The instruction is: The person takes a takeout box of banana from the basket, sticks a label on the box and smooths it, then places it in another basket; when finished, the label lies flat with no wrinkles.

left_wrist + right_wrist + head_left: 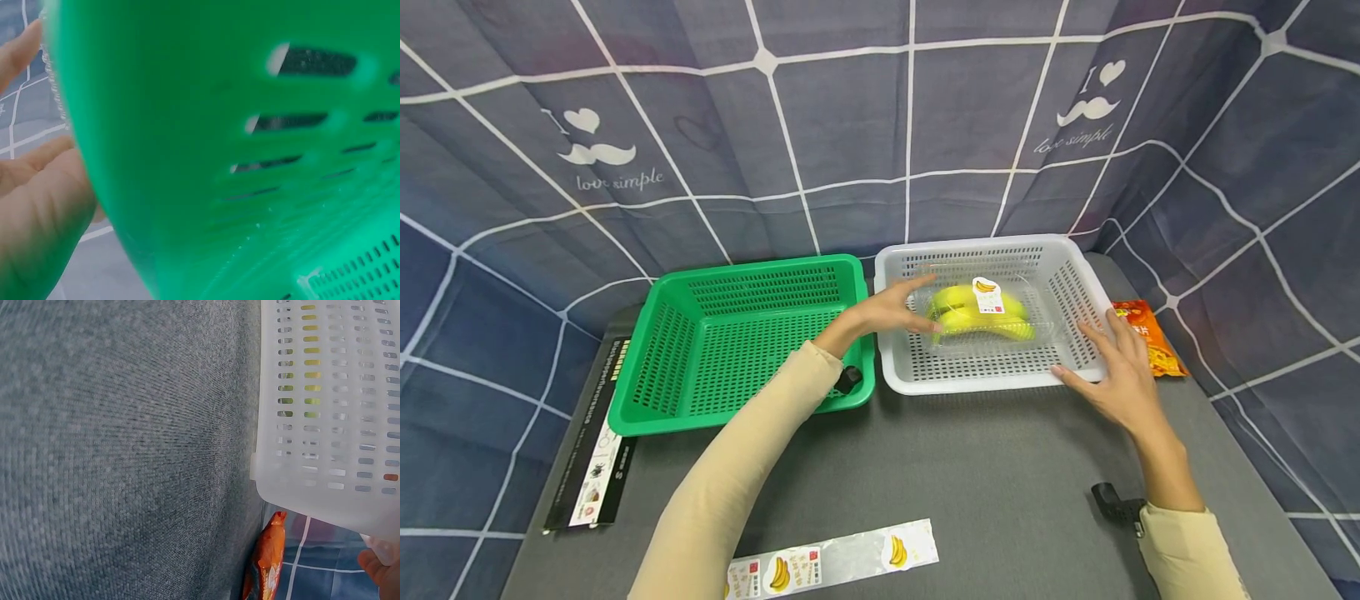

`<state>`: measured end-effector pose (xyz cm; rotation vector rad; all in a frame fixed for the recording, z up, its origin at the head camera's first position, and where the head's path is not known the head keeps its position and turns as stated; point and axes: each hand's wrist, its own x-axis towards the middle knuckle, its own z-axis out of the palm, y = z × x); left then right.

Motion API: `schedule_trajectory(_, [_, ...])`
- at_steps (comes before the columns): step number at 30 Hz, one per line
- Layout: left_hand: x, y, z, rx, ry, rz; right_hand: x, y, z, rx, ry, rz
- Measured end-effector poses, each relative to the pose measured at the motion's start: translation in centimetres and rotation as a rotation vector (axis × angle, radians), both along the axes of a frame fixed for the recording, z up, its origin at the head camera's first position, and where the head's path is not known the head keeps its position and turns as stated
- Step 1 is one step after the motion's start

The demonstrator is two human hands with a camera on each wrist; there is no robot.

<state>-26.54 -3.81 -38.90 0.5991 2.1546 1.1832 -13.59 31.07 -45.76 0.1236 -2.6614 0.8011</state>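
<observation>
A clear plastic box [955, 342] holding yellow bananas [951, 320], with a white banana label [990, 298] on its lid, lies inside the white basket [895, 367]. My left hand [886, 310] reaches over the basket's left rim, thumb and fingers spread apart at the left end of the box. In the left wrist view, the green basket [156, 125] hides part of that hand [44, 206]. My right hand [1123, 379] is at the right end of the white basket, fingers extended over its rim and thumb near the front corner.
Left of the white basket stands a green basket [745, 421], over whose right corner my left forearm passes. An orange snack bag [1153, 342] lies behind my right hand. A strip of banana labels [857, 557] lies at the front, and a long black box [587, 450] at the left.
</observation>
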Motion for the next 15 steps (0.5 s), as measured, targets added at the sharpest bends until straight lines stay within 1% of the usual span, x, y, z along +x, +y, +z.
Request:
schedule_trajectory(3, [-0.01, 0.09, 0.03, -0.056, 0.006, 0.006, 0.0, 0.04, -0.03, 0.0, -0.004, 0.0])
schedule_trajectory(4, [-0.02, 0.11, 0.01, -0.072, 0.021, 0.009, -0.02, 0.06, -0.1, 0.002, -0.005, 0.001])
schedule_trajectory(7, [-0.01, 0.2, -0.03, -0.1, 0.085, 0.009, -0.05, 0.09, -0.2, 0.003, -0.003, 0.003])
schedule_trajectory(10, [0.08, 0.3, -0.03, -0.13, 0.159, -0.005, -0.03, 0.03, -0.11, 0.001, 0.003, 0.003])
schedule_trajectory(15, [0.31, 0.52, 0.02, -0.156, 0.183, -0.041, 0.04, 0.0, 0.04, -0.003, 0.012, 0.002])
